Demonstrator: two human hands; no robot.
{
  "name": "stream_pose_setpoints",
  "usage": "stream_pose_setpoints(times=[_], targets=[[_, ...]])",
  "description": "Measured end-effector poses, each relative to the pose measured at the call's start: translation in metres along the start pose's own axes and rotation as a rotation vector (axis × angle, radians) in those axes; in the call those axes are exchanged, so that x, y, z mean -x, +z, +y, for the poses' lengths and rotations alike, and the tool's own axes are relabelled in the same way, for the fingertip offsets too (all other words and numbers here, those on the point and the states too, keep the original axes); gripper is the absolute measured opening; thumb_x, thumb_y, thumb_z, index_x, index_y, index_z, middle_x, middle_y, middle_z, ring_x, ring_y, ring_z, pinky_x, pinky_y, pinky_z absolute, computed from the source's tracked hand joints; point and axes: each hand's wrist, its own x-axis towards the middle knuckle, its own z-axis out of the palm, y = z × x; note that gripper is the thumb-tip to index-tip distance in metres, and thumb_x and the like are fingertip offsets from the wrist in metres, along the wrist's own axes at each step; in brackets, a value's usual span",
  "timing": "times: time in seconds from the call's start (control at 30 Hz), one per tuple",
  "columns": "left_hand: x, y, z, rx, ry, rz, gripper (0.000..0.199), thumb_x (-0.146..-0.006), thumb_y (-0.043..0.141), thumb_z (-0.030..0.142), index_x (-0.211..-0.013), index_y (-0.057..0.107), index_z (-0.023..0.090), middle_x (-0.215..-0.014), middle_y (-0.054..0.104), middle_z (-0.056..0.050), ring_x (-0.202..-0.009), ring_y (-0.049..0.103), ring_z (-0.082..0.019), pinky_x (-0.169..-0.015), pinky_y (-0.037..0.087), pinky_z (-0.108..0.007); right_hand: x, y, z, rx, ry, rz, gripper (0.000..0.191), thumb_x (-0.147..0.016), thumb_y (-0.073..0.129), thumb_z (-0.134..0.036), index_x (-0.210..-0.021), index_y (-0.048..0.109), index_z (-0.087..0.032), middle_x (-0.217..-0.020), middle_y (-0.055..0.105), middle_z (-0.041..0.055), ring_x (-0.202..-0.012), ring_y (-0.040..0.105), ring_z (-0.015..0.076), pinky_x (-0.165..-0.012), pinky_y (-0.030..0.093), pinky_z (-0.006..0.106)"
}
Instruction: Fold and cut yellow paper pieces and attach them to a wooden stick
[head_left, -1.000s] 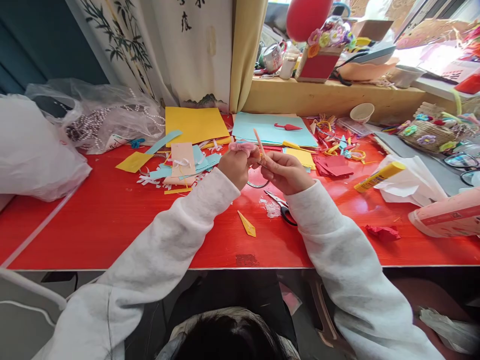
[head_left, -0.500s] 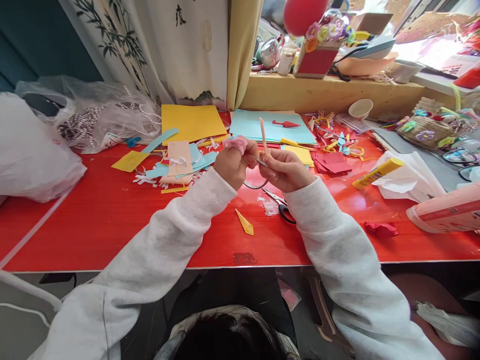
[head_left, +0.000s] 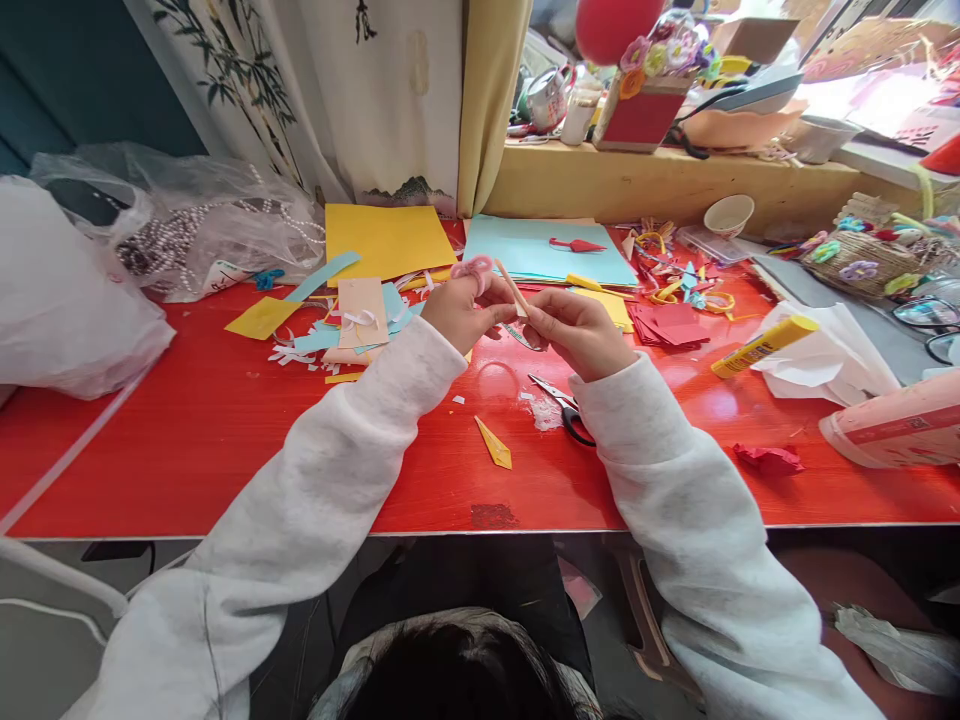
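My left hand is closed around a pink looped thing that rises above its knuckles. The loops resemble scissors handles, but its lower part is hidden in the hand. My right hand pinches the lower end of a narrow peach paper strip, which slants up to the left between both hands. Under the fingertips a thin curved piece with print shows in part; I cannot tell its kind. Black-handled scissors lie on the table below my right hand, with a folded yellow paper piece nearby.
On the red table are yellow sheets, light blue sheets, paper scraps and red paper squares. A glue stick and a pink bottle lie at right. Plastic bags stand at left.
The peach strip has tipped from upright to a slant toward the left. My left hand has turned, so the pink loops show more clearly. Both hands stay close together.
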Motion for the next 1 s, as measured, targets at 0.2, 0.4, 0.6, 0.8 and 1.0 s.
stream_pose_setpoints(times=[0.2,0.4,0.6,0.8,1.0], targets=[[-0.004,0.001,-0.010,-0.279,0.202,0.108,0.014,-0.073,0.066,0.021,-0.064,0.057,0.015,-0.065,0.056,0.001,-0.060,0.051,-0.009,-0.058,0.050,-0.025,0.001,0.004,-0.004,-0.101,0.060,-0.011,0.027,-0.072,0.069,-0.041,-0.074,0.060,-0.016,-0.055,0.046,-0.0037,-0.050,0.038,0.0057,-0.046,0.028,0.022],[-0.004,0.004,-0.013,-0.247,0.368,0.071,0.027,-0.080,0.058,0.035,-0.059,0.053,0.019,-0.068,0.056,-0.003,-0.070,0.053,-0.014,-0.061,0.049,-0.030,0.001,0.005,-0.009,-0.197,0.099,-0.036,0.027,-0.068,0.073,-0.039,-0.072,0.061,-0.015,-0.067,0.057,-0.0003,-0.048,0.034,0.0035,-0.044,0.024,0.021],[-0.004,0.011,-0.005,-0.033,0.296,0.175,0.033,-0.085,0.050,0.033,-0.057,0.054,0.015,-0.063,0.056,-0.001,-0.072,0.056,-0.010,-0.058,0.048,-0.024,0.001,0.005,-0.011,-0.296,0.129,-0.030,0.029,-0.061,0.076,-0.038,-0.071,0.061,-0.015,-0.067,0.057,-0.0007,-0.044,0.031,0.0023,-0.041,0.016,0.022],[-0.025,-0.048,-0.015,0.324,0.093,0.451,0.017,-0.070,0.071,0.030,-0.073,0.059,0.018,-0.069,0.057,0.007,-0.069,0.052,-0.001,-0.055,0.046,-0.015,0.000,-0.008,-0.002,-0.178,0.062,0.086,0.032,-0.068,0.070,-0.045,-0.070,0.055,-0.016,-0.072,0.061,0.0017,-0.045,0.035,0.0035,-0.043,0.029,0.022],[-0.018,-0.043,-0.032,0.157,0.139,0.181,0.024,-0.068,0.071,0.041,-0.071,0.062,0.019,-0.063,0.057,0.001,-0.056,0.054,-0.008,-0.058,0.049,-0.029,-0.004,-0.023,0.012,0.446,0.048,0.404,0.032,-0.074,0.063,-0.046,-0.072,0.062,-0.014,-0.062,0.060,0.0026,-0.052,0.054,0.0095,-0.049,0.041,0.024]])
